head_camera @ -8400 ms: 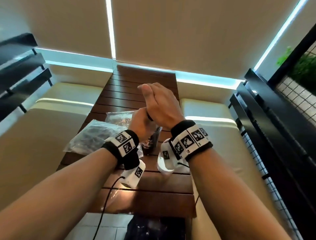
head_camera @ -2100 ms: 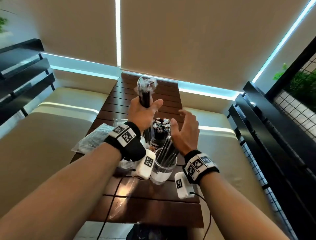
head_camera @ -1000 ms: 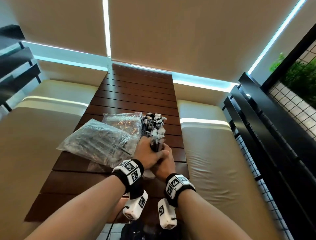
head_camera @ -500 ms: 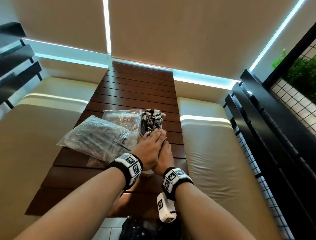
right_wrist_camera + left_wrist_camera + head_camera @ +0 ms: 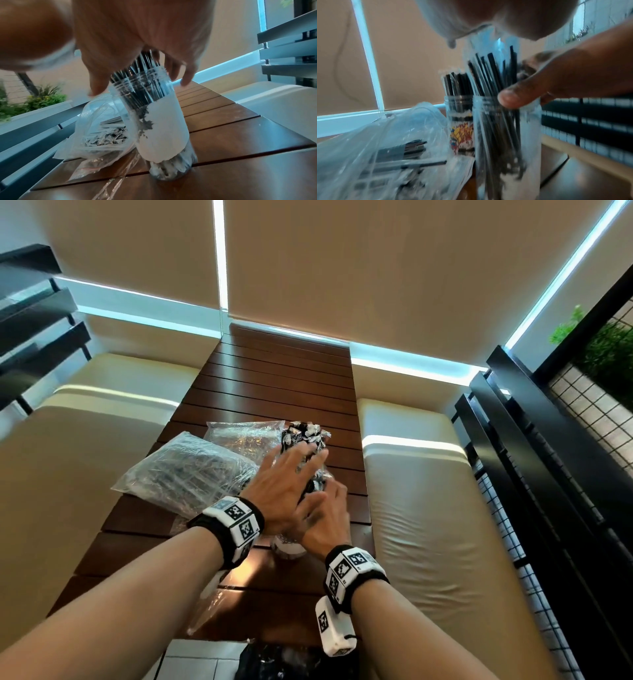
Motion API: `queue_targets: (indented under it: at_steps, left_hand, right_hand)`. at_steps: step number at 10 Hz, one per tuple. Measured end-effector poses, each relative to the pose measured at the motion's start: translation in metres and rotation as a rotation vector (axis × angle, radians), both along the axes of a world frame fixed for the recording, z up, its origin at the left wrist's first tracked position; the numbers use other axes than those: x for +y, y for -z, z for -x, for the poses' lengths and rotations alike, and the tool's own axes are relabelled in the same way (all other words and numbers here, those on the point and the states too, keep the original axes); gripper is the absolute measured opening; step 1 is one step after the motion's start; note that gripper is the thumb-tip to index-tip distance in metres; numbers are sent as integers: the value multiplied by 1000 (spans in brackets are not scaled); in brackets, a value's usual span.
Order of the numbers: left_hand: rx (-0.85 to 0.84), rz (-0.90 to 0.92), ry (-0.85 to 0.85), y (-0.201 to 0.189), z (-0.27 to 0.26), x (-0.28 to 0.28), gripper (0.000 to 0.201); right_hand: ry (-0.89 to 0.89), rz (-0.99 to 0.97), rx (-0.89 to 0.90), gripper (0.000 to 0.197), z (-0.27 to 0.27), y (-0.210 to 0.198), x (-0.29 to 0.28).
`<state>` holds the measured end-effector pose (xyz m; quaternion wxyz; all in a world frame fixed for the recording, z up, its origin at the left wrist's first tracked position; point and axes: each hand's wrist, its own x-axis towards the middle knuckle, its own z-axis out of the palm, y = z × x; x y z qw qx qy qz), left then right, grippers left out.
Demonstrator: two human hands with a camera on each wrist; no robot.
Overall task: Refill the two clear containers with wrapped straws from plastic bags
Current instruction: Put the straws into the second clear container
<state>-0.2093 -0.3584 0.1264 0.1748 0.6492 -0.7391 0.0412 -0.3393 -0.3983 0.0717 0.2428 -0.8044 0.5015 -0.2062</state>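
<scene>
Two clear containers stand on the wooden table (image 5: pixel 274 392). The near container (image 5: pixel 287 546) has a white label (image 5: pixel 163 124) and is packed with black wrapped straws (image 5: pixel 494 75). It leans a little in the right wrist view. The far container (image 5: pixel 458 121), also full, shows its crinkled straw tops (image 5: pixel 305 433). My left hand (image 5: pixel 291 474) lies flat, fingers straight, over the near container's straws. My right hand (image 5: pixel 329 505) is spread loosely around that container's mouth, and its thumb (image 5: pixel 513 97) touches the rim. Two plastic bags of straws (image 5: pixel 185 474) lie to the left.
Cream padded benches (image 5: pixel 421 508) run along both sides of the narrow table. A black railing with wire mesh (image 5: pixel 548 474) stands at the right. A thin strip of clear plastic (image 5: pixel 118 185) lies on the near table slats. Bare slats stretch beyond the containers.
A second ago both hands gripped the straw bundle in the near container. The left hand has since flattened and slid forward over the straw tops, and the right hand's fingers have loosened.
</scene>
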Motion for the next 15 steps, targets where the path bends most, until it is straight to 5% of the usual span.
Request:
queue_targets:
  at_steps: [1, 2, 3, 4, 5, 7, 8, 10, 12, 15]
  left_hand:
    - [373, 224, -152, -28, -21, 2, 66]
    - [584, 243, -428, -28, -59, 6, 47]
    - [389, -245, -590, -2, -91, 21, 83]
    - [186, -531, -611, 34, -96, 38, 99]
    - [267, -539, -663, 47, -99, 47, 52]
    - [432, -446, -495, 18, -128, 46, 20]
    - [421, -444, -402, 11, -136, 52, 16]
    - [505, -384, -307, 21, -146, 71, 19]
    - [558, -376, -283, 33, -147, 86, 16]
    - [612, -353, -230, 36, -149, 87, 11]
  right_hand:
    - [109, 271, -209, 102, -2, -32, 3]
    - [97, 574, -321, 54, -18, -72, 6]
    - [-220, 653, -211, 9, -50, -90, 18]
    - [-480, 329, 195, 7, -78, -93, 38]
    - [-547, 157, 581, 16, -103, -82, 49]
    - [-522, 54, 644, 26, -149, -40, 47]
    - [-529, 47, 589, 41, -164, -32, 36]
    - [-555, -141, 851, 33, -195, -19, 19]
    - [-723, -142, 852, 47, -200, -8, 24]
    - [-687, -376, 901, 38, -207, 5, 18]
